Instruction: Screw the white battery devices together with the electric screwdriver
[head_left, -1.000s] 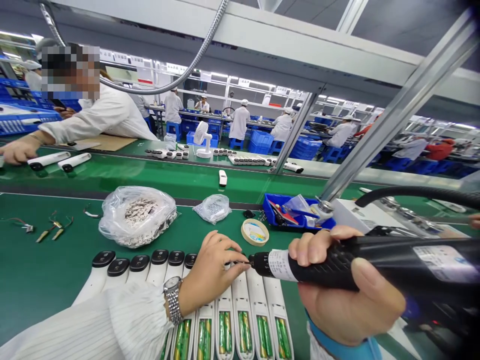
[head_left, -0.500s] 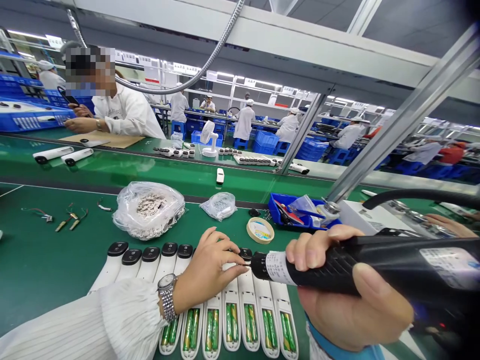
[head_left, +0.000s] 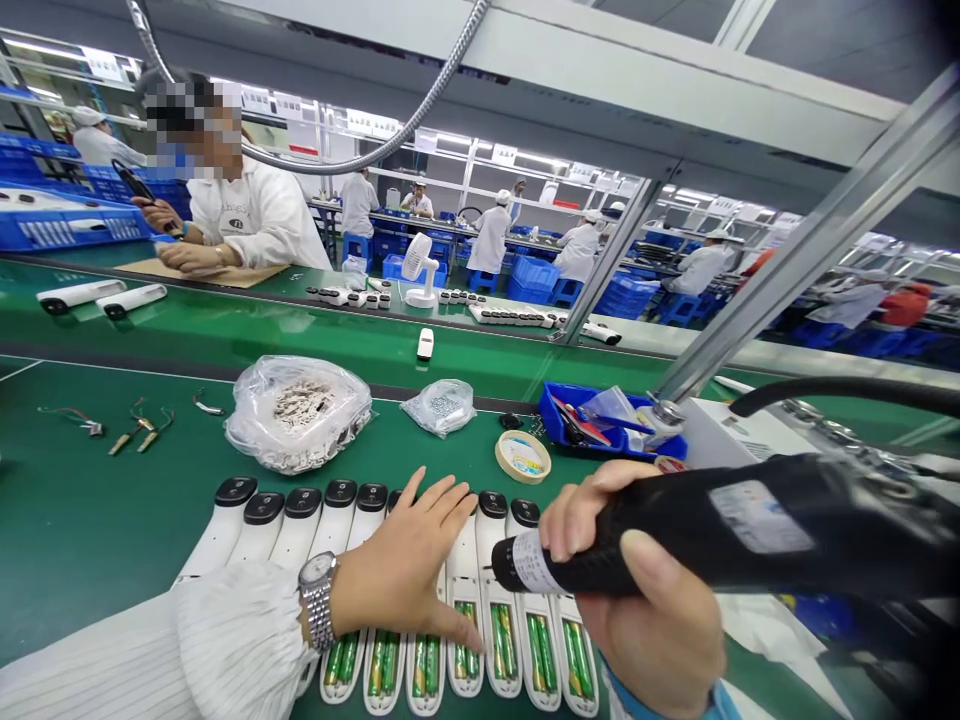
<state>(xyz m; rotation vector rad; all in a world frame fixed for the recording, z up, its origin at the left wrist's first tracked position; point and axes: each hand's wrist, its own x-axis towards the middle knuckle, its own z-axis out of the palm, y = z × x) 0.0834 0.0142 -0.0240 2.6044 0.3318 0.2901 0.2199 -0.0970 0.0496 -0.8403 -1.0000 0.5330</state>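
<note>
A row of white handheld devices [head_left: 217, 535] with black heads lies on the green bench. In the lower ends of several, pairs of green batteries [head_left: 540, 652] show in uncovered compartments. My left hand [head_left: 405, 565] lies spread over the middle of the row, thumb on or just above the batteries of one device. My right hand [head_left: 660, 615] grips a black electric screwdriver [head_left: 690, 530] from the right, its fingers wrapped round the barrel. The driver's short tip points left, above a device beside my left thumb; whether it touches anything is unclear.
Behind the row stand a bag of small white parts [head_left: 300, 410], a bag of screws [head_left: 441, 408], a tape roll [head_left: 523, 457] and a blue bin [head_left: 570, 425]. A conveyor [head_left: 360, 355] runs beyond. Across it sits a co-worker [head_left: 262, 215]. A metal post [head_left: 795, 240] slants at right.
My left hand has gone from a pinch at the driver's tip to spread fingers lower on the row. The screwdriver has moved left and down. Devices on the conveyor have shifted left.
</note>
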